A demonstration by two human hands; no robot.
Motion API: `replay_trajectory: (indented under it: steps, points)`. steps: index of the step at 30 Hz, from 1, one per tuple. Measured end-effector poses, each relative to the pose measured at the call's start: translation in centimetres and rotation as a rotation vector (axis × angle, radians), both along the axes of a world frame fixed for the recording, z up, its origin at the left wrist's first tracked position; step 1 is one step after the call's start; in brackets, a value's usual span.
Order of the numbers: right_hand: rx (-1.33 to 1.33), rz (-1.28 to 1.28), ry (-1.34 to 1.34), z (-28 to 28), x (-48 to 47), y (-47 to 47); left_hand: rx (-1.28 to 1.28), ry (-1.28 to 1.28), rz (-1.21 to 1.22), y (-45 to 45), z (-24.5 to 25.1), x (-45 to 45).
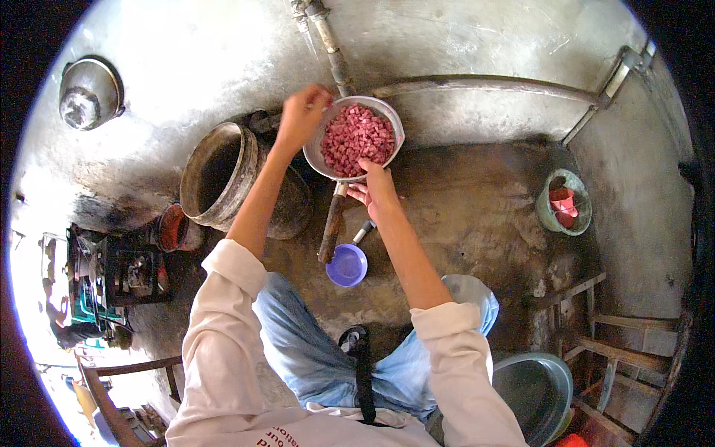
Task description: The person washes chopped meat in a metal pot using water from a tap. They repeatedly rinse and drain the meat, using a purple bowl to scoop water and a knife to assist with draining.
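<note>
A metal pan [398,129] with a wooden handle [333,226] holds many small pink-red cubes, probably diced meat [357,137]. My right hand [375,187] grips the pan's near rim, thumb over the edge and fingers beneath, just right of the handle. My left hand [304,114] is by the rim's upper left, bent and blurred; whether it touches the pan or holds anything is unclear. Below the pan, a purple plastic dipper [347,265] lies on the floor, with the tip of the wooden handle over its edge.
A large metal pot [240,162] stands left of the pan, beside a reddish bucket [172,226]. At right are a pale green bucket [585,209] with red items, a big tub [564,380] and a wooden rack [625,346]. Pipes [480,85] run along the wall. A person [58,313] is far left.
</note>
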State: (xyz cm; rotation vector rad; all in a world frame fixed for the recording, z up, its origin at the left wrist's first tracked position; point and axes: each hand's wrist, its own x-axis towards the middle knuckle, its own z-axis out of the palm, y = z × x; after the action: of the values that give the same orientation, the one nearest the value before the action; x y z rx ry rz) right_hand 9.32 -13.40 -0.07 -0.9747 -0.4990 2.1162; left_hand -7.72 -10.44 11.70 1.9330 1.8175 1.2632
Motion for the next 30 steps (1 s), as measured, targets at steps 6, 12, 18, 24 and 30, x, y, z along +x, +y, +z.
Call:
replay_trajectory:
  steps: [6, 12, 18, 24, 30]
  points:
    - [0.054, 0.035, 0.103, -1.2, -0.5, 0.3, -0.254, 0.651, -0.191, 1.6, -5.7, 0.9]
    - [-0.118, 0.073, 0.078, -2.0, -0.9, 0.0, -0.380, 0.623, -0.268, 2.7, -8.7, -0.4]
    - [0.025, 0.050, -0.018, -0.7, -1.0, -0.3, -0.256, 0.348, -0.150, 2.1, -7.4, -3.0]
    - [0.089, 0.028, 0.020, 0.1, -1.6, -0.4, -0.396, 0.715, -0.127, 0.0, -5.3, -1.1]
    - [0.026, 0.056, 0.012, -1.1, -1.6, -0.5, -0.472, 0.717, -0.192, 0.6, -7.9, -2.5]
